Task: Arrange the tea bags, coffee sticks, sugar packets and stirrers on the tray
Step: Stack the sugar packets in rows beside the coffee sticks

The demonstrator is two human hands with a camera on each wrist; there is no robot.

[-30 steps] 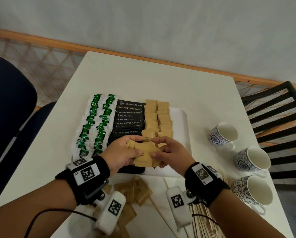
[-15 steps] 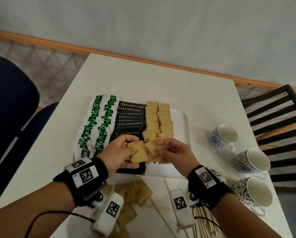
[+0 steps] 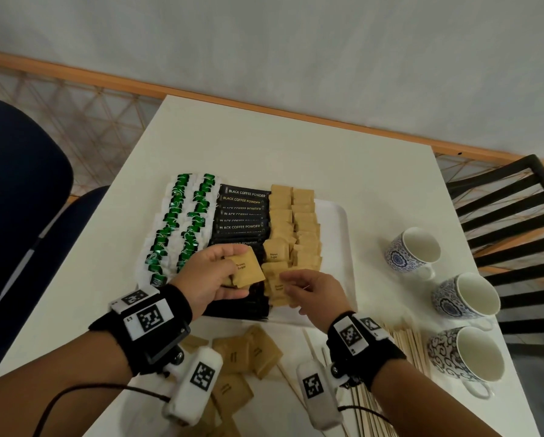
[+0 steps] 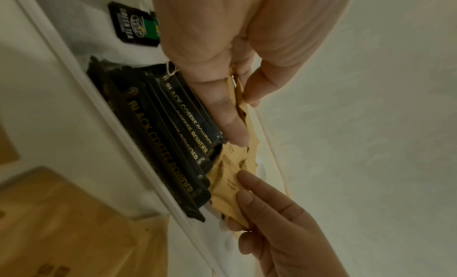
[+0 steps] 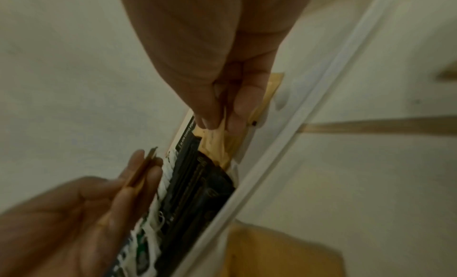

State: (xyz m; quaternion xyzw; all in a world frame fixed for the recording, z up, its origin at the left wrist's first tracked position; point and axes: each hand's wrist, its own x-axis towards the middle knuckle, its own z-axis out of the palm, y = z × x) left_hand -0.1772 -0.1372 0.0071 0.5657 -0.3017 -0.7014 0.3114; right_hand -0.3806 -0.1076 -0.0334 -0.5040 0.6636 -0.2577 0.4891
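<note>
Both hands [image 3: 213,275] pinch sugar packets [image 3: 247,269] (brown) over the tray [image 3: 338,244]

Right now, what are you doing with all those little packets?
A person is laying out drink things on a white tray. The tea bags and coffee sticks already lie in rows. The left hand holds a few brown sugar packets, and the right hand pinches one packet down at the near end of the sugar rows. The stirrers wait on the table.
</note>
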